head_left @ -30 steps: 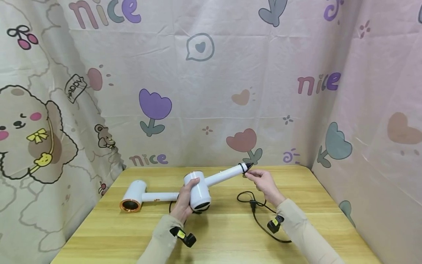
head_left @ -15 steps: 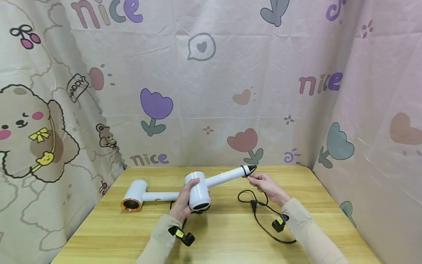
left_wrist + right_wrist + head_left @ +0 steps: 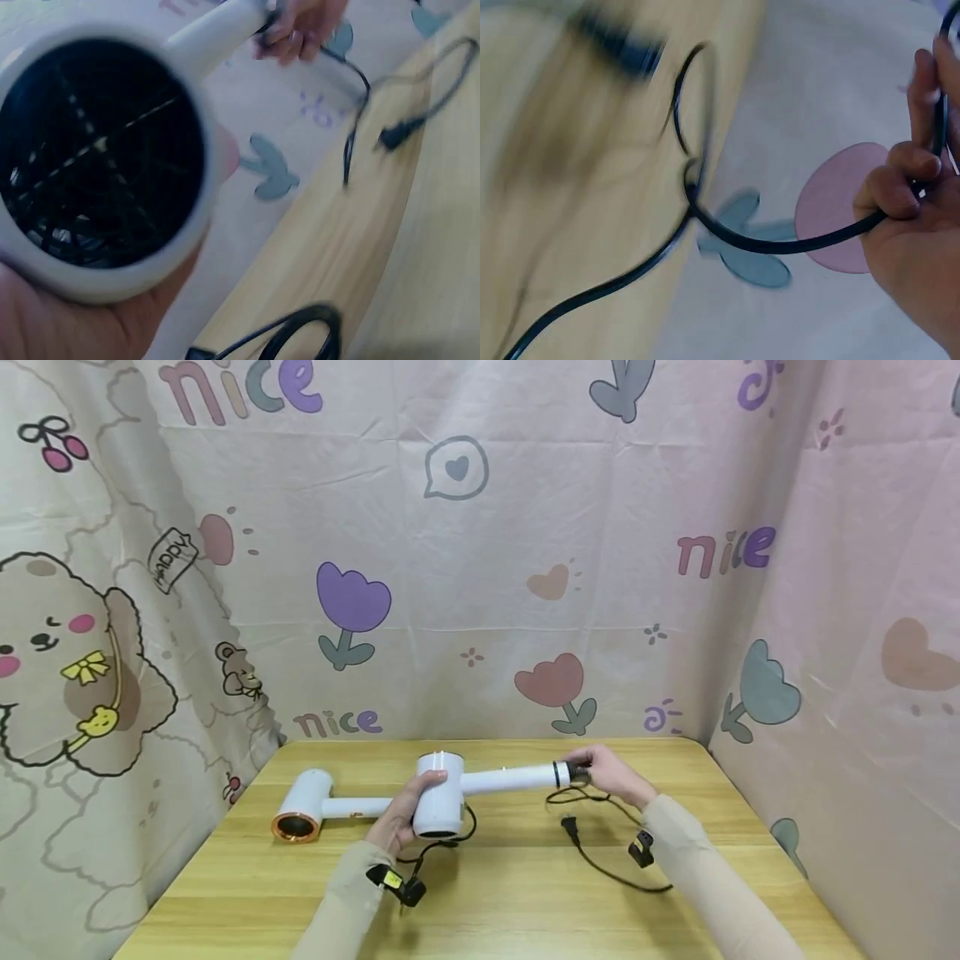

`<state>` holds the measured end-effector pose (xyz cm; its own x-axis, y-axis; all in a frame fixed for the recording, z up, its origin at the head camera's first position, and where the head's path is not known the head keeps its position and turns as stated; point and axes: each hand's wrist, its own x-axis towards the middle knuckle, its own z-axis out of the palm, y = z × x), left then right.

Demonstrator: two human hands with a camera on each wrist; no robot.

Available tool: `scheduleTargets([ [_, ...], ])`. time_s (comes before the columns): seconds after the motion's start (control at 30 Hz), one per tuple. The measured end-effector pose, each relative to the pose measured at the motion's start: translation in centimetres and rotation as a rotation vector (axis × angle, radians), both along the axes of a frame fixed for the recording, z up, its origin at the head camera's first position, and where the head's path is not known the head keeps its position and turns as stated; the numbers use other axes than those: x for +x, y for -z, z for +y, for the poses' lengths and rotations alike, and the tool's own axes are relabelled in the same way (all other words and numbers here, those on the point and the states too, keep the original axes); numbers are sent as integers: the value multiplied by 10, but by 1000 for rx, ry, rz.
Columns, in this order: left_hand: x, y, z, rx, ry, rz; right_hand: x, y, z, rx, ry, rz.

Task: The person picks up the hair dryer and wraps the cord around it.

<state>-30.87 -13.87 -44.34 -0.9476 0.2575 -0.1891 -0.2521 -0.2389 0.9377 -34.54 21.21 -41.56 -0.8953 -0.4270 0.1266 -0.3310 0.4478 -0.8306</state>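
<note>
My left hand (image 3: 401,818) grips a white hair dryer (image 3: 438,802) by its head, thumb across the front. In the left wrist view, the dark round grille (image 3: 105,157) of the dryer faces the camera. Its handle (image 3: 513,779) points right, nearly level above the table. At the handle's end, my right hand (image 3: 611,774) holds the black power cord (image 3: 802,244); in the right wrist view its fingers curl round it. A loop of this cord hangs below that hand. The two-pin plug (image 3: 570,827) appears below and left of the right hand.
A second white hair dryer (image 3: 303,806) with a copper-coloured rim lies at the left of the wooden table (image 3: 510,893). Another black cord (image 3: 468,828) is bunched behind and below the held dryer. Patterned cloth (image 3: 450,568) hangs behind and along both sides.
The held dryer's handle has swung down from an upward slant to nearly level. My right hand has shifted slightly right, onto the handle's end. The plug has moved slightly left.
</note>
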Motion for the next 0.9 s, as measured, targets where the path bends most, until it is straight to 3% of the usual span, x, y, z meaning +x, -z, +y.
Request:
scheduleTargets([
  [0.13,-1,2,-9,-65,26,47,-3,-2,-1,164,-81,108],
  [0.27,-3,0,-14,-88,51,108,-6,-7,-1,239,-89,108],
  [0.33,-5,-2,-14,-139,38,151,-4,-12,-5,286,-75,99],
  [0.5,-5,-7,-6,-332,-86,256,4,-19,-20,384,-21,170],
  [0.57,-4,-8,-2,-361,-145,275,6,-19,-25,383,1,201],
  [0.73,0,-10,6,-326,-230,285,12,-20,-34,384,24,251],
  [0.9,1,-10,13,-308,-300,282,16,-16,-45,467,133,412],
])
